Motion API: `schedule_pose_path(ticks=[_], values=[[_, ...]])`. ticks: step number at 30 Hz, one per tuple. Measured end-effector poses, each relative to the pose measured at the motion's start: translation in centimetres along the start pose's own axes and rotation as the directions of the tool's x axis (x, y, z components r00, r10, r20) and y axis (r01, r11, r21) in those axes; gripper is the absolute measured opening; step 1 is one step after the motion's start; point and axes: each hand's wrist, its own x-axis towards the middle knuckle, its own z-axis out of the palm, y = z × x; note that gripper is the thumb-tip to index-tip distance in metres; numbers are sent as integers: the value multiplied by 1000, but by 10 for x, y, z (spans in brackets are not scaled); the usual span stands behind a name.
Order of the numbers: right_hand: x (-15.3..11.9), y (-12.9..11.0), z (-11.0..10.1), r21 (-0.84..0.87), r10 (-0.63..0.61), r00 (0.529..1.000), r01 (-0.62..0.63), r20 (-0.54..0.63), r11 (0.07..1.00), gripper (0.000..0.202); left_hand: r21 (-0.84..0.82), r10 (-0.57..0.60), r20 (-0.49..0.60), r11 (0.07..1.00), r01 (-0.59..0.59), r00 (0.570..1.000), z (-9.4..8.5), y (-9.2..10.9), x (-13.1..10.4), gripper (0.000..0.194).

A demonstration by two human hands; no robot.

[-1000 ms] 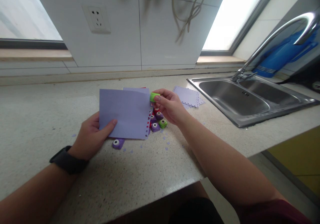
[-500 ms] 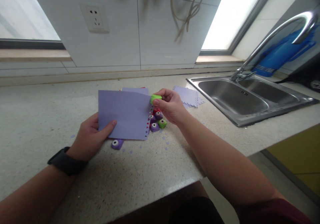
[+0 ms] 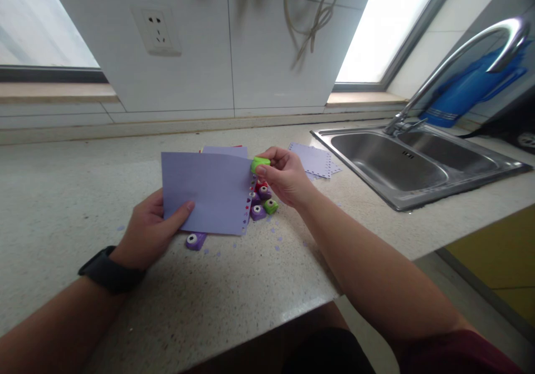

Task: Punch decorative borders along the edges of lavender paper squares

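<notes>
My left hand [image 3: 152,229] grips the lower left of a purple paper sheet [image 3: 204,190], thumb on its face. Small shaped holes run down the sheet's right edge. At its upper right corner, my right hand [image 3: 284,173] pinches a green craft punch [image 3: 260,165], which touches the paper. Below that hand lie several small punches, among them a green one [image 3: 271,206], a purple one [image 3: 258,212] and a red one [image 3: 261,185]. Another purple punch [image 3: 195,241] sits under the sheet's lower edge. More purple paper [image 3: 225,150] shows behind the held sheet.
Punched purple sheets [image 3: 311,160] lie beside the steel sink [image 3: 376,162] with its curved faucet [image 3: 455,62]. A blue jug [image 3: 468,92] stands behind the sink. Tiny paper bits are scattered on the speckled counter [image 3: 234,301].
The held sheet's left side has shifted slightly left, along with my left hand. My right hand and the green punch have hardly moved.
</notes>
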Motion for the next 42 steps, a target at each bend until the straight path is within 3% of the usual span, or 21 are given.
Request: schedule_pose_path(ticks=[31, 42], values=[[-3, -2, -1, -90, -19, 999, 16, -34, 996, 44, 0, 25, 2, 1000, -25, 1000, 0, 4, -2, 32], [-1, -3, -5, -74, 10, 999, -7, 42, 997, 42, -25, 8, 8, 1000, -7, 1000, -1, 1, -2, 32]])
